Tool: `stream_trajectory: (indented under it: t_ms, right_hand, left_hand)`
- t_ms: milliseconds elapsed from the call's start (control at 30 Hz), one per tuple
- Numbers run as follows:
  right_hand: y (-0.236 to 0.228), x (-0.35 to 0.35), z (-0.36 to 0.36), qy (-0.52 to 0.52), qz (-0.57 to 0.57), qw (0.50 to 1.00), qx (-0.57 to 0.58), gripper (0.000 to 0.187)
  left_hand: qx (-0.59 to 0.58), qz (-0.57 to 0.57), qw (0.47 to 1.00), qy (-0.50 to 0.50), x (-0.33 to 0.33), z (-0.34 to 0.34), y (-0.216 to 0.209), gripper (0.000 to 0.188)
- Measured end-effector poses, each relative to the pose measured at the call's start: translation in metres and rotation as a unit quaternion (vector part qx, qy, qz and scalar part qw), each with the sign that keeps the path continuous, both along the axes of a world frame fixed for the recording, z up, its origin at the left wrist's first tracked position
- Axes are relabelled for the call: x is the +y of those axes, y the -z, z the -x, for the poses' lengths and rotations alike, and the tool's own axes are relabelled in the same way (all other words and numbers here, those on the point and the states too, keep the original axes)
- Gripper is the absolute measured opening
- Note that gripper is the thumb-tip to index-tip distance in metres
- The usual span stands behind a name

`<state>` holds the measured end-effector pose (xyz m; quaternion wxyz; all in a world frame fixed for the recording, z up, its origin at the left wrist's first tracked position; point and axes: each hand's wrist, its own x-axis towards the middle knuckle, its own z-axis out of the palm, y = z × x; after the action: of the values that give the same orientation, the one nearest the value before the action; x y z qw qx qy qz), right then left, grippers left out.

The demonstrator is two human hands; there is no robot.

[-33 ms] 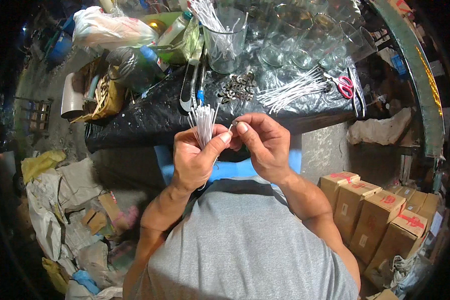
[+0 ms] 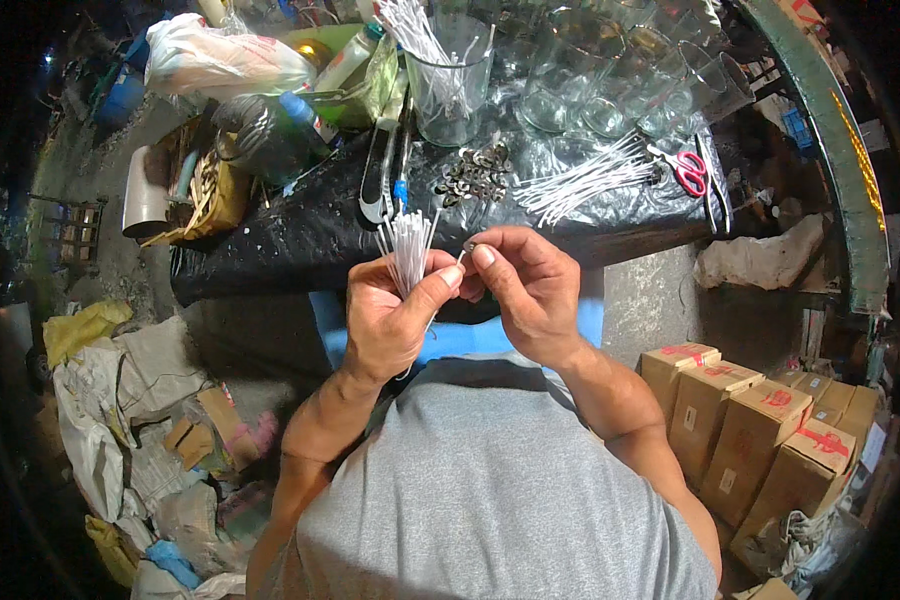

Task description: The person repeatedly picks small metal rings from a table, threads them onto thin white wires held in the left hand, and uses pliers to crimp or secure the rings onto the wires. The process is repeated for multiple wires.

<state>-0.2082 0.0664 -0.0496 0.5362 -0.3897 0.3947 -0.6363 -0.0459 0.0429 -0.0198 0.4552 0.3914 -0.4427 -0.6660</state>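
A bundle of thin white candle wicks [image 2: 408, 245] stands upright in my left hand [image 2: 388, 315], its fingers wrapped round it. Between that hand's thumb and forefinger one wick end sticks out toward the right. My right hand [image 2: 530, 290] pinches a small metal wick tab [image 2: 470, 246] at the tip of this wick, with the two hands almost touching. Just beyond them on the black-covered table [image 2: 300, 245] lies a heap of similar metal tabs [image 2: 475, 172]. To its right, a loose pile of white wicks [image 2: 585, 180] is spread out, with red-handled scissors [image 2: 690, 174] beside it.
A glass jar [image 2: 450, 95] of wicks stands behind the tabs, and several clear glasses [image 2: 570, 90] fill the back right. Metal tongs [image 2: 375, 180] lie left of centre. Cardboard boxes [image 2: 755, 415] are stacked at the lower right; sacks and scraps [image 2: 160, 430] cover the floor at left.
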Motion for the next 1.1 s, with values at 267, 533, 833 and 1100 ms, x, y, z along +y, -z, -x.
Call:
stream_trajectory:
  t_ms: [267, 533, 833, 1100]
  right_hand:
    - [-0.003, -0.005, 0.009, -0.024, 0.038, 0.989, 0.141, 0.013]
    - [-0.001, -0.005, 0.014, -0.04, 0.059, 0.987, 0.145, 0.013]
    - [0.011, -0.005, 0.015, 0.007, 0.154, 0.952, 0.265, 0.021]
    - [-0.019, -0.003, 0.055, 0.14, 0.224, 0.867, 0.423, 0.023]
  left_hand:
    - [-0.037, -0.008, 0.999, 0.033, -0.006, -0.008, 0.005, 0.013]
    - [-0.024, -0.059, 0.997, 0.034, -0.006, -0.006, 0.011, 0.015]
    - [0.025, -0.1, 0.994, 0.026, -0.003, -0.006, 0.012, 0.016]
    - [-0.094, -0.028, 0.995, 0.029, -0.001, -0.005, 0.005, 0.019]
